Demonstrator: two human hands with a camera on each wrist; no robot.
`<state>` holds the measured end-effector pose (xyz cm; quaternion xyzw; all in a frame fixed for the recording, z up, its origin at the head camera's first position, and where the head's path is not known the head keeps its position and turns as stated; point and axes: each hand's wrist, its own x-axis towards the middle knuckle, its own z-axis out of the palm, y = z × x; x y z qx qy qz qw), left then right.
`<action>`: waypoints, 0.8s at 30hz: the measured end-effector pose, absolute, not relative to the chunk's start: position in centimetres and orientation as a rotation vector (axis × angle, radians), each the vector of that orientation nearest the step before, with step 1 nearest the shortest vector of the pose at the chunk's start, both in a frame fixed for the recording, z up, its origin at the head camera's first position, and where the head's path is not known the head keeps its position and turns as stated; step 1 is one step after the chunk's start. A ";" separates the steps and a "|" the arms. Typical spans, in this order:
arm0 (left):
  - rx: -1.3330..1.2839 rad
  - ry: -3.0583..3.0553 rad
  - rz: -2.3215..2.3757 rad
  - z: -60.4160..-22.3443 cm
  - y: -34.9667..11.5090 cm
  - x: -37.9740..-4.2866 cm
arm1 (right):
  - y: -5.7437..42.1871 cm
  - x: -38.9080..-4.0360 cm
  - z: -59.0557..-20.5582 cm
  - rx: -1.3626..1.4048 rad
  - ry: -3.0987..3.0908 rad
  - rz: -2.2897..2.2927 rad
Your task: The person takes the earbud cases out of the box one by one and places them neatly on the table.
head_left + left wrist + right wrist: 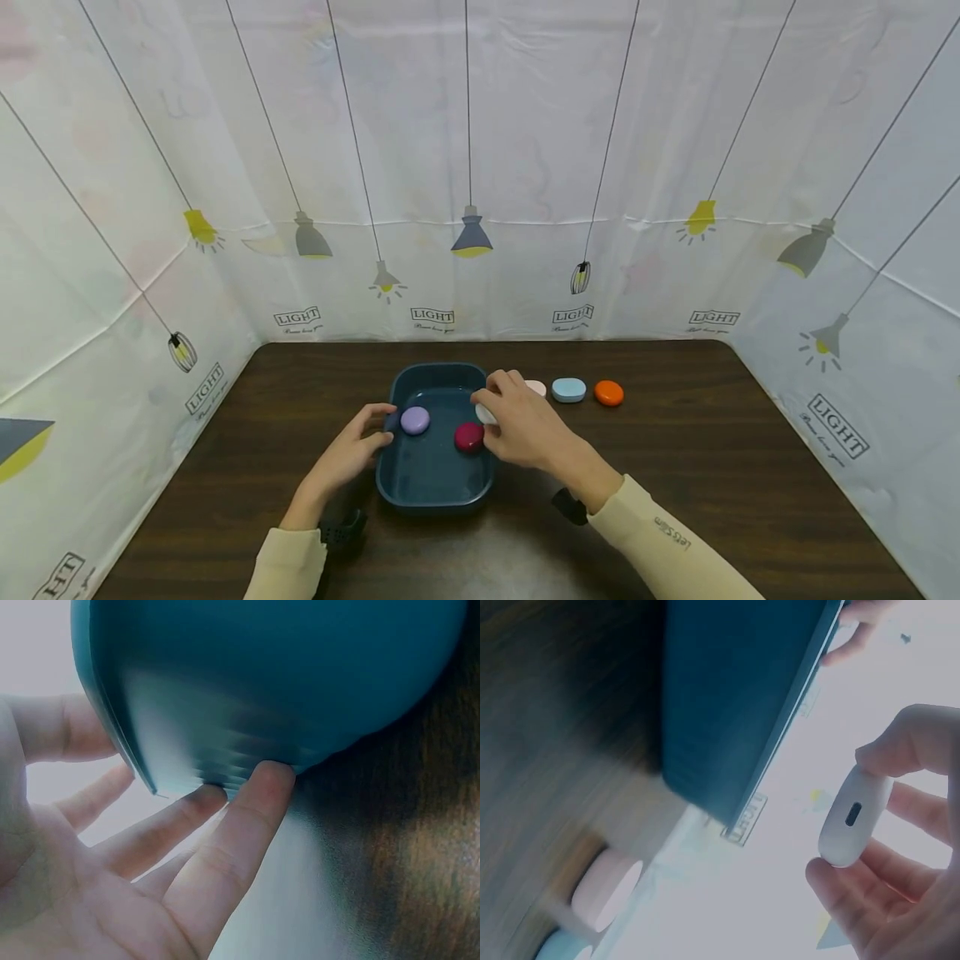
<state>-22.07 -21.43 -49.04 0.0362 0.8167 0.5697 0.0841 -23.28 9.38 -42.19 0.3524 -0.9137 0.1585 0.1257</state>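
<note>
A dark teal tray [435, 505] stands on the table, with a lilac rounded case [415, 420] and a crimson rounded case [469, 437] inside. At its left side, my left hand [352, 446] holds the rim and outer wall with its fingertips; the left wrist view shows the fingers [217, 862] against the tray wall. My right hand [525, 425] pinches a white earbud case [855, 817] between thumb and fingertips, over the tray's right rim. A small dark slot shows on the white case in the right wrist view.
Right of the tray, a row on the table [712, 467] holds a pale pink case [536, 387], partly hidden by my right hand, a light blue case [568, 390] and an orange case [609, 393]. A white sheet [525, 125] with printed lamps surrounds the table.
</note>
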 end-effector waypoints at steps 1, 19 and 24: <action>0.110 2.435 1.699 -49.0 -21.4 -22.1 | 9.6 -23.4 -42.2 1.012 -2.659 0.467; 0.115 2.432 1.697 -48.9 -21.3 -22.0 | 13.7 -27.1 -45.1 0.807 -2.776 0.543; 0.116 2.432 1.699 -49.0 -21.4 -22.1 | 14.1 -27.7 -46.0 0.797 -2.833 0.543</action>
